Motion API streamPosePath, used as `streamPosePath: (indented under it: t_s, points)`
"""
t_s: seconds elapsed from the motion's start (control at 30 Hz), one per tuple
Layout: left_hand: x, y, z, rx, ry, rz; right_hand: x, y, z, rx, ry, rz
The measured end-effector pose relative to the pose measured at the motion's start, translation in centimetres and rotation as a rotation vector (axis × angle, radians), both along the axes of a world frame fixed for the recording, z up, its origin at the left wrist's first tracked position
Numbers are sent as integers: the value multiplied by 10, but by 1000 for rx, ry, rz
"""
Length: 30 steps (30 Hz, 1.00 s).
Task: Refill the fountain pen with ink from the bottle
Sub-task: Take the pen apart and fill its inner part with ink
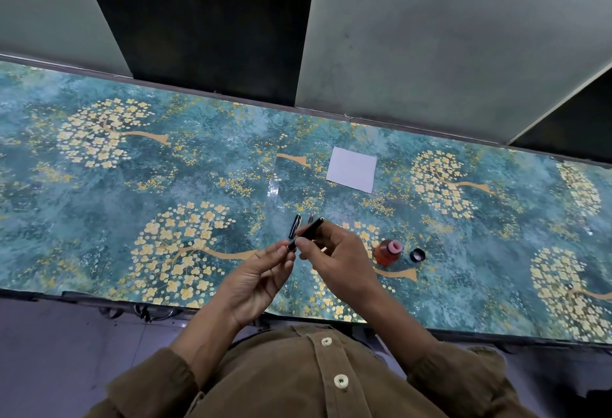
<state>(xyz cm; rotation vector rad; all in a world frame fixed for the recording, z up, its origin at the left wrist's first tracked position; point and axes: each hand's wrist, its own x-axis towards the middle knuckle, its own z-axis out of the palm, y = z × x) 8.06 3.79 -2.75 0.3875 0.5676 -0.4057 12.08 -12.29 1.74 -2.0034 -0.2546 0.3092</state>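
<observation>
Table: long counter [99, 219] wrapped in shiny teal film with gold blossom trees, runs right along the wall.
Room: pale wall panels [447, 36], dark gaps between them.
Pen: black fountain pen [308, 231] held up over the table, both hands on it.
Left hand [256, 280]: fingertips pinching the pen's near end.
Right hand [334, 258]: fingers curled round the barrel.
Ink: orange bottle [388, 252] just right of the hands, open, its black cap [417, 255] beside it.
Other bits: pen cap [294, 226] lying behind the hands, white paper [351, 169] further back.

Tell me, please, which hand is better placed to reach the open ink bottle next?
The right hand: the ink bottle stands just to its right, while the left hand is farther off, pinching the pen.
</observation>
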Motion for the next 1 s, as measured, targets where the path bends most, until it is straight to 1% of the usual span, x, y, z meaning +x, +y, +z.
streamPosePath:
  t_s: [0.13,0.27,0.43,0.57,0.67,0.8,0.93,0.97,1.0]
  points:
    - [1,0,0,-23,-8,-11,-1,0,5,-62,-113,58]
    - [3,-1,-2,-37,-13,-8,-1,0,13,-78,-188,102]
    - [3,-3,1,-44,-25,1,-2,1,16,-136,-246,142]
    - [2,-4,2,-34,-21,5,-2,1,15,-131,-236,130]
    - [2,-3,-1,-32,0,3,-1,0,14,-80,-187,91]
    - [2,-2,-1,-24,30,4,2,-2,7,7,-33,-20]
    - [4,-4,-6,92,144,85,11,-7,-6,210,172,-192]
    - [4,-3,-10,128,172,98,14,-9,-15,231,245,-253]
    - [3,-2,-12,155,192,106,18,-12,-26,207,314,-300]
